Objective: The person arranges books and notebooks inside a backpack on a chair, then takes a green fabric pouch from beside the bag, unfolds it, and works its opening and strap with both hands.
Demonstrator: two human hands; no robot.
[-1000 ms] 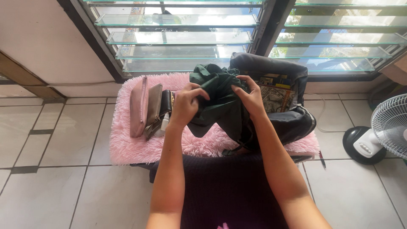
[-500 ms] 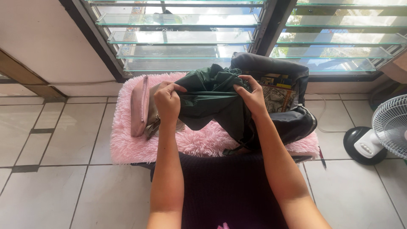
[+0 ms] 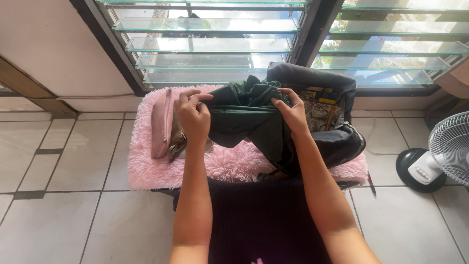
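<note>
Near the middle of the frame, both hands held a dark green cloth stretched between them above a fluffy pink mat. The left hand, left of centre, had its fingers curled and pinched on the cloth's left edge, thumb pressed against the fingertips. The right hand, just right of centre, gripped the bunched upper right part of the cloth, fingers closed over the fabric. The cloth hung down from both grips, its lower fold reaching the mat and lying against a dark bag at the right of the mat. The bag stood open, with patterned items showing inside its mouth. Left of the left hand, a pink pouch and a brown pouch stood side by side on the mat, partly hidden by the hand. At the right edge of the frame a white fan stood on the tiled floor.
</note>
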